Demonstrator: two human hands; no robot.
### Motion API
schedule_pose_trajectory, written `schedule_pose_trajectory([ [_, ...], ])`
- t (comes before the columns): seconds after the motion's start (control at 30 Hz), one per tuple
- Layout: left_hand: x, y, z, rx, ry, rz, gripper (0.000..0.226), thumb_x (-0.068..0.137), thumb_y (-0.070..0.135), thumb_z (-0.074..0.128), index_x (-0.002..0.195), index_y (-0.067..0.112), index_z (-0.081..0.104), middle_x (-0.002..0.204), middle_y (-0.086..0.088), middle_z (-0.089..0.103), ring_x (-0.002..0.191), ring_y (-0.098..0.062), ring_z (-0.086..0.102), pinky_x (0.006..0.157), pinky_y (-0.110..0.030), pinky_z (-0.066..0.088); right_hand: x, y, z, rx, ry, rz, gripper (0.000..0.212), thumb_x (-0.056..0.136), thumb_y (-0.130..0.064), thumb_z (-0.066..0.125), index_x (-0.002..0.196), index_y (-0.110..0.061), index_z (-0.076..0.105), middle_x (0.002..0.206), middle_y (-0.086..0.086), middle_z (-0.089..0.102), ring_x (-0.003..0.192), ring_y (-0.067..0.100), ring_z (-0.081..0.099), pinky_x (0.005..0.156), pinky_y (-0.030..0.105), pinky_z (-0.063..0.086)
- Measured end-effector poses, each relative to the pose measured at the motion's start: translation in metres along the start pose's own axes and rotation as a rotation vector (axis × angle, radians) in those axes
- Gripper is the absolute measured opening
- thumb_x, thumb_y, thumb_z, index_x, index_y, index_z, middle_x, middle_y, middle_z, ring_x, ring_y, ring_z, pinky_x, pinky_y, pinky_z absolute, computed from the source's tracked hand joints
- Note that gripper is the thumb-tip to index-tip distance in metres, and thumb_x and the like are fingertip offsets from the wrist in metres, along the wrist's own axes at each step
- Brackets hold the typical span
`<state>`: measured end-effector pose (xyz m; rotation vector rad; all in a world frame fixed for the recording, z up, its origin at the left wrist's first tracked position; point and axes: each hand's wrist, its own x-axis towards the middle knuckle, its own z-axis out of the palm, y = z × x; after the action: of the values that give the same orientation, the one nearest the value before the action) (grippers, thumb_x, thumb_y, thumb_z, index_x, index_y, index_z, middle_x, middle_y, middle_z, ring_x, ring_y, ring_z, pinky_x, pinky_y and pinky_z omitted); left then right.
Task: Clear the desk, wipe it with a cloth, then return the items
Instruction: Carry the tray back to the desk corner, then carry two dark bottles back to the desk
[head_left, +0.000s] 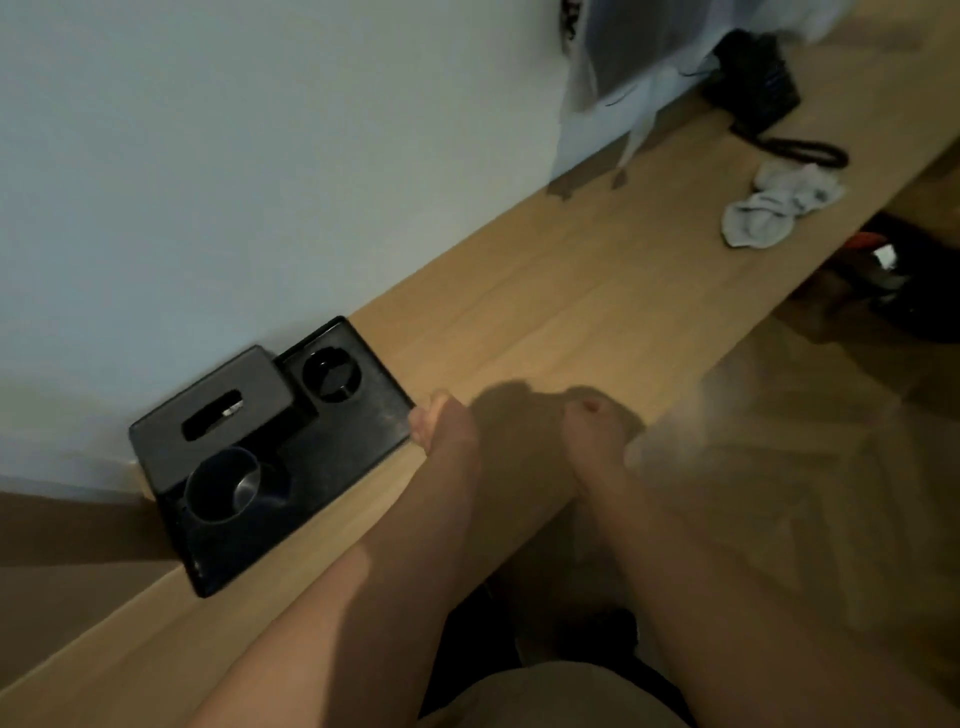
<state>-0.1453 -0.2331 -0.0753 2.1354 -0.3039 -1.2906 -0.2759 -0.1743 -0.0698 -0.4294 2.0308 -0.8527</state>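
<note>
so, tray (332, 467): one black tray on the desk (545, 312) against the wall, long axis running along the desk edge; it carries one tissue box (228, 405), one ashtray (331, 375) and one glass (223, 483).
left hand (441, 426): nearer; fingers touch the tray's right edge, grip too blurred to tell.
right hand (592, 436): just right of the tray, curled, seemingly holding nothing.
cloth (779, 205): one, well right of the tray, near one black phone (753, 83).
judgement: tray looks next to move.
</note>
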Motion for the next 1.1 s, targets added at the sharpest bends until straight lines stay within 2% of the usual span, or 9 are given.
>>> schedule_pose_trajectory([
  [0.07, -0.027, -0.004, 0.027, 0.244, -0.063, 0.214, 0.05, 0.101, 0.028, 0.047, 0.148, 0.01, 0.042, 0.154, -0.013, 0.038, 0.133, -0.033, 0.044, 0.112, -0.041, 0.036, 0.004, 0.001, -0.04, -0.027, 0.015, -0.034, 0.04, 0.099, -0.015, 0.046, 0.138, -0.004, 0.048, 0.131, 0.014, 0.054, 0.116, 0.031, 0.053, 0.087, 0.028, 0.041],
  [0.17, -0.094, -0.012, 0.067, 0.553, -0.236, 0.603, 0.057, 0.104, 0.03, 0.042, 0.155, 0.011, 0.026, 0.158, -0.012, 0.03, 0.141, -0.032, 0.035, 0.118, -0.04, 0.028, 0.011, 0.012, -0.11, 0.033, 0.112, -0.065, 0.049, 0.098, -0.019, 0.05, 0.146, -0.013, 0.04, 0.137, 0.007, 0.052, 0.104, 0.018, 0.05, 0.075, 0.023, 0.04],
  [0.27, -0.141, -0.031, 0.11, 0.767, -0.329, 0.915, 0.056, 0.104, 0.031, 0.043, 0.154, 0.012, 0.028, 0.155, -0.011, 0.035, 0.142, -0.029, 0.035, 0.12, -0.043, 0.029, 0.018, 0.029, -0.179, -0.02, 0.167, -0.123, 0.051, 0.099, -0.023, 0.052, 0.148, -0.016, 0.038, 0.143, 0.002, 0.046, 0.113, 0.017, 0.05, 0.081, 0.021, 0.042],
  [0.37, -0.193, -0.046, 0.163, 0.875, -0.423, 1.04, 0.056, 0.102, 0.031, 0.049, 0.153, 0.014, 0.032, 0.152, -0.01, 0.038, 0.139, -0.029, 0.037, 0.118, -0.046, 0.033, 0.032, 0.044, -0.252, -0.085, 0.226, -0.182, 0.05, 0.097, -0.022, 0.054, 0.145, -0.015, 0.039, 0.142, 0.006, 0.044, 0.117, 0.021, 0.053, 0.096, 0.037, 0.05],
  [0.43, -0.225, -0.056, 0.196, 0.925, -0.464, 1.16, 0.055, 0.101, 0.03, 0.05, 0.151, 0.013, 0.034, 0.149, -0.011, 0.041, 0.136, -0.03, 0.039, 0.117, -0.046, 0.034, 0.041, 0.05, -0.299, -0.126, 0.289, -0.205, 0.051, 0.096, -0.023, 0.057, 0.143, -0.014, 0.041, 0.138, 0.01, 0.049, 0.115, 0.024, 0.058, 0.098, 0.042, 0.052],
  [0.67, -0.318, -0.077, 0.285, 1.191, -0.521, 1.651, 0.056, 0.103, 0.035, 0.046, 0.153, 0.015, 0.031, 0.155, -0.011, 0.035, 0.143, -0.03, 0.034, 0.12, -0.047, 0.027, 0.062, 0.078, -0.428, -0.192, 0.447, -0.249, 0.056, 0.094, -0.024, 0.058, 0.146, -0.013, 0.04, 0.144, 0.01, 0.045, 0.127, 0.024, 0.048, 0.105, 0.035, 0.043],
  [0.77, -0.346, -0.081, 0.322, 1.262, -0.531, 1.792, 0.057, 0.104, 0.037, 0.043, 0.155, 0.016, 0.028, 0.159, -0.01, 0.031, 0.148, -0.029, 0.027, 0.122, -0.048, 0.022, 0.076, 0.08, -0.465, -0.231, 0.499, -0.241, 0.054, 0.094, -0.026, 0.056, 0.145, -0.017, 0.039, 0.146, 0.007, 0.042, 0.128, 0.022, 0.045, 0.105, 0.035, 0.041],
  [0.93, -0.383, -0.082, 0.405, 1.252, -0.556, 1.889, 0.058, 0.104, 0.037, 0.043, 0.155, 0.016, 0.027, 0.159, -0.009, 0.03, 0.15, -0.028, 0.024, 0.124, -0.048, 0.019, 0.12, 0.077, -0.523, -0.378, 0.549, -0.248, 0.057, 0.093, -0.02, 0.047, 0.147, -0.01, 0.034, 0.151, 0.01, 0.034, 0.14, 0.026, 0.031, 0.118, 0.04, 0.027],
  [1.1, -0.405, -0.07, 0.506, 1.267, -0.583, 1.988, 0.058, 0.104, 0.038, 0.04, 0.156, 0.017, 0.025, 0.161, -0.007, 0.029, 0.152, -0.026, 0.02, 0.125, -0.049, 0.016, 0.199, 0.056, -0.586, -0.431, 0.601, -0.258, 0.053, 0.095, -0.021, 0.045, 0.146, -0.01, 0.034, 0.154, 0.009, 0.032, 0.145, 0.025, 0.025, 0.122, 0.04, 0.021],
])
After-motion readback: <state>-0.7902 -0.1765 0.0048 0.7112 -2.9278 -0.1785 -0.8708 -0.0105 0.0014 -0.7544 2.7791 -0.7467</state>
